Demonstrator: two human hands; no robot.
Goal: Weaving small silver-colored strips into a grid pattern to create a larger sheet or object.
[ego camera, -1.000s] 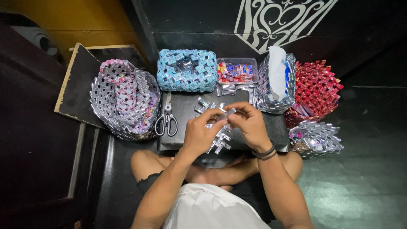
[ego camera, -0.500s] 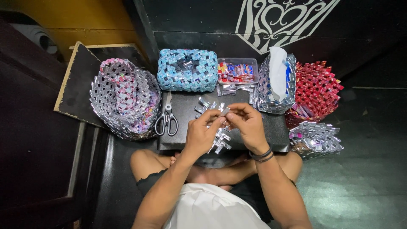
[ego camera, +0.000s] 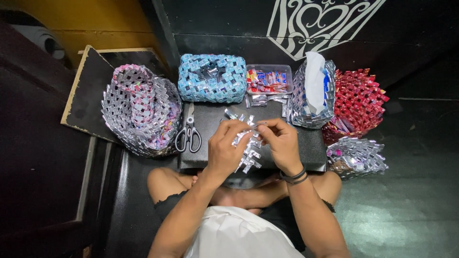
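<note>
A: Two hands at work over a black board (ego camera: 210, 125) on the lap. Left hand (ego camera: 228, 145) and right hand (ego camera: 283, 143) meet above the board's middle, both closed on a silver woven strip (ego camera: 246, 152).

B: Grip?

A: Fingers of each hand curled in and pinched on the strip's upper end; the zigzag tail of the strip hangs down between the palms onto the board. Dark bands on the right wrist.

B: Surroundings?

A: Scissors (ego camera: 189, 133) with black handles lie on the board just left of the left hand, apart from it. Loose folded foil pieces (ego camera: 262, 100) lie at the board's far edge. Behind them, a blue woven box (ego camera: 212, 78) and a clear tray of coloured wrappers (ego camera: 268, 79). Far left, a silver-and-pink woven basket (ego camera: 139, 110). To the right, a silver woven tissue holder (ego camera: 313, 95) with white tissue standing out, then a red woven basket (ego camera: 359, 102), and a small silver woven piece (ego camera: 356, 156) near the right knee.
</note>
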